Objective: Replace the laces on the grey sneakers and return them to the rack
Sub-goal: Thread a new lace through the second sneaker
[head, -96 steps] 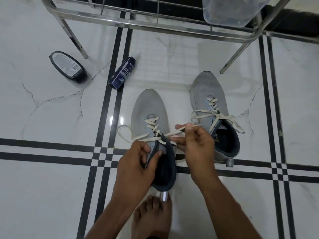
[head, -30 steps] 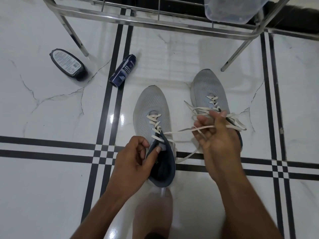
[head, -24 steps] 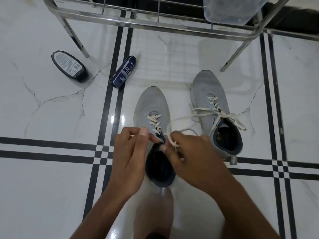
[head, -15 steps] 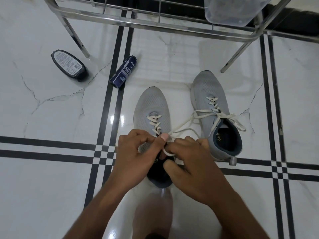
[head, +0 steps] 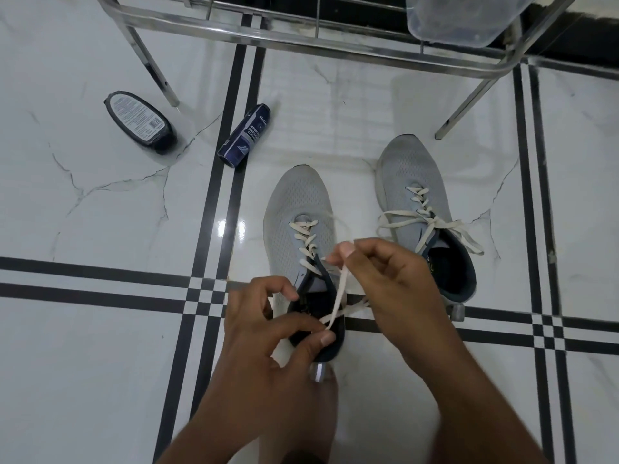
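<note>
Nearest, a bare foot (head: 323, 393) sits on the marble floor (head: 83, 363) just behind the heel of the left grey sneaker (head: 301, 236). Left hand (head: 268, 339): thumb and forefinger pinch one stretch of the cream lace (head: 336, 296) over the sneaker's dark opening, other fingers curled. Right hand (head: 388, 286): fingertips pinch the same lace higher up, near the top eyelets, so it runs taut between the two hands; a second strand trails under the right hand toward the floor. Lace is threaded through the lower eyelets, ends untied.

Just right, the right grey sneaker (head: 422, 209) stands toe-away on the floor, cream lace (head: 428, 222) threaded and knotted in a loose bow, loops draped over both sides.

Farther left, a dark blue sneaker-cleaner can (head: 244, 135) lies on its side across a black floor stripe; a dark polish bottle (head: 139, 120) lies beyond it.

Farthest, the steel shoe rack (head: 301, 38) spans the top, with a clear plastic container (head: 462, 18) on it.
</note>
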Available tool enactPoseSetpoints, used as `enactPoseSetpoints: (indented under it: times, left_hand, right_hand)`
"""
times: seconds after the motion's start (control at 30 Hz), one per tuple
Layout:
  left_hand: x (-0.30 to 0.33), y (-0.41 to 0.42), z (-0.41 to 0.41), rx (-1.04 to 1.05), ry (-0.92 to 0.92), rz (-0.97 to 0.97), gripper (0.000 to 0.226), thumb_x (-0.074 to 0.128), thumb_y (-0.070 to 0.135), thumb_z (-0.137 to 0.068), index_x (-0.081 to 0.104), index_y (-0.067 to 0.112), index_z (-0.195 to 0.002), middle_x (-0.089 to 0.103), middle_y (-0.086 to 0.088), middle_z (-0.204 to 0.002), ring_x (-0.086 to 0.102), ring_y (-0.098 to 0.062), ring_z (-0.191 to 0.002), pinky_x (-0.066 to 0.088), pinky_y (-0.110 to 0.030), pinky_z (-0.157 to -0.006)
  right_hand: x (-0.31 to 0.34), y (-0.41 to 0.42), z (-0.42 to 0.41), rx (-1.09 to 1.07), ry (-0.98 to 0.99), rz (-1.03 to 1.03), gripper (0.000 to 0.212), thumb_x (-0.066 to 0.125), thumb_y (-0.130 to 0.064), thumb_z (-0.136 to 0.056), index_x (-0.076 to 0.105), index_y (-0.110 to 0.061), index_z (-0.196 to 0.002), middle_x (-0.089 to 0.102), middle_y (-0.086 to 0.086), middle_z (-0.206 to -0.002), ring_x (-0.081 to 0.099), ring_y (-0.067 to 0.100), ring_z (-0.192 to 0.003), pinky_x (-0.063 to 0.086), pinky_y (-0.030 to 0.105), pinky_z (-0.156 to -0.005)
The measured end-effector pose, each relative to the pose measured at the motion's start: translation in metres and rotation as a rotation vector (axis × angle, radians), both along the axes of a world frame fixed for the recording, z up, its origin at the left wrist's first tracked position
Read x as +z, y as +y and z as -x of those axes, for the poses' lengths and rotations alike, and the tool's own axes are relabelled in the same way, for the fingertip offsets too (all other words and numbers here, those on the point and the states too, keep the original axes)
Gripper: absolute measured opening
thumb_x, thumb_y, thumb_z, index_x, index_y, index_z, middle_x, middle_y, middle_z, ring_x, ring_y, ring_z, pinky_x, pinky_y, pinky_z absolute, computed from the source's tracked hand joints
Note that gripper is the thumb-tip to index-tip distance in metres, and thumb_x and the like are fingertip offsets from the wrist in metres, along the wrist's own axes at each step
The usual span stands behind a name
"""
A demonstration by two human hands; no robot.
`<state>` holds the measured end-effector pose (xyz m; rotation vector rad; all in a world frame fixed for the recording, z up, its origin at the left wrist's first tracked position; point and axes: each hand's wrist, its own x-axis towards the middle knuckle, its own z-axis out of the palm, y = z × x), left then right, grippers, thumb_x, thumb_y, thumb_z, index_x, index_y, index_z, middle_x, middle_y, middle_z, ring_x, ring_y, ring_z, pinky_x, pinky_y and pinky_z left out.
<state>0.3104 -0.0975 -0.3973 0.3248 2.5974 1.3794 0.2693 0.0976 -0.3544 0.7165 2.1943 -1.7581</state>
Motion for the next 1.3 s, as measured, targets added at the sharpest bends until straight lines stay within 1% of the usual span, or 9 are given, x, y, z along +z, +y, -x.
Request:
enactPoseSetpoints:
  times: [0.17,0.3,0.43,0.53,0.63,0.8,0.93,1.1,1.3]
  left_hand:
    - [-0.004,-0.004,0.001,-0.013,0.023,0.057,0.008,0.077,0.048,-0.091,0.080,0.041,-0.089,0.053,0.016,-0.127,0.050,-0.011,-0.118,0.040,-0.021,-0.094]
    - [-0.006,0.004,0.011,0.175,-0.001,0.015,0.014,0.080,0.033,-0.097,0.068,0.027,-0.100,0.060,0.017,-0.103,0.065,-0.012,-0.094,0.053,-0.023,-0.074]
    - [-0.020,0.000,0.016,0.245,-0.143,-0.062,0.025,0.080,0.027,-0.095,0.072,0.024,-0.119,0.074,0.017,-0.105,0.075,-0.007,-0.099,0.065,-0.027,-0.077]
    - [-0.018,-0.005,0.021,0.322,-0.255,-0.189,0.028,0.081,0.021,-0.093,0.077,0.024,-0.121,0.080,0.015,-0.099,0.077,-0.005,-0.099,0.063,-0.021,-0.081]
    - [-0.019,-0.010,0.026,0.324,-0.400,-0.255,0.027,0.080,0.023,-0.094,0.077,0.029,-0.120,0.080,0.010,-0.101,0.076,-0.011,-0.099,0.066,-0.035,-0.086]
    - [-0.005,0.002,0.033,0.413,-0.519,-0.396,0.027,0.062,0.049,-0.097,0.081,0.036,-0.110,0.079,0.006,-0.099,0.072,-0.008,-0.085,0.060,-0.030,-0.078]
    - [-0.005,0.011,0.046,0.404,-0.527,-0.379,0.022,0.073,0.051,-0.091,0.083,0.037,-0.105,0.079,0.008,-0.101,0.075,-0.019,-0.092,0.065,-0.046,-0.086]
    - [-0.006,0.013,0.058,0.359,-0.352,-0.224,0.025,0.083,0.055,-0.085,0.078,0.035,-0.099,0.073,0.008,-0.092,0.059,-0.007,-0.067,0.050,-0.015,-0.063]
    - [-0.002,0.010,0.069,0.297,-0.342,-0.298,0.003,0.084,0.028,-0.092,0.084,0.025,-0.093,0.080,0.009,-0.085,0.070,-0.012,-0.072,0.059,-0.029,-0.071]
  right_hand:
    - [-0.001,0.007,0.010,-0.236,-0.034,0.284,0.016,0.065,-0.022,-0.106,0.077,-0.012,-0.109,0.080,0.002,-0.090,0.074,0.017,-0.074,0.061,0.034,-0.078]
    - [-0.007,0.009,0.005,-0.083,0.017,0.188,0.016,0.063,-0.022,-0.107,0.079,-0.020,-0.109,0.065,0.005,-0.071,0.044,0.013,-0.049,0.041,0.028,-0.051]
    - [-0.017,0.002,-0.009,0.096,0.014,0.024,0.014,0.063,-0.018,-0.107,0.076,-0.024,-0.105,0.080,-0.006,-0.090,0.066,0.007,-0.063,0.052,0.022,-0.062]
    - [-0.027,-0.004,-0.020,0.256,0.098,-0.239,0.011,0.068,-0.020,-0.103,0.073,-0.030,-0.105,0.073,-0.013,-0.081,0.072,0.004,-0.079,0.054,0.017,-0.068]
    - [-0.033,-0.010,-0.025,0.383,0.237,-0.428,0.010,0.071,-0.020,-0.100,0.072,-0.026,-0.108,0.057,-0.026,-0.074,0.065,0.000,-0.075,0.049,0.011,-0.067]
    - [-0.029,-0.012,-0.030,0.498,0.242,-0.483,0.014,0.057,-0.031,-0.103,0.065,-0.029,-0.114,0.067,-0.017,-0.082,0.068,0.007,-0.074,0.059,0.030,-0.067]
    - [-0.026,-0.011,-0.036,0.570,0.209,-0.470,0.016,0.055,-0.034,-0.104,0.059,-0.033,-0.120,0.071,-0.016,-0.089,0.069,0.007,-0.079,0.058,0.031,-0.071]
    - [-0.016,-0.006,-0.034,0.605,0.202,-0.477,0.018,0.057,-0.035,-0.107,0.045,-0.040,-0.120,0.073,-0.016,-0.091,0.070,0.011,-0.080,0.057,0.037,-0.071]
    - [-0.014,0.000,-0.039,0.558,0.199,-0.508,0.021,0.062,-0.044,-0.104,0.049,-0.043,-0.121,0.071,-0.024,-0.100,0.068,0.006,-0.094,0.058,0.036,-0.076]
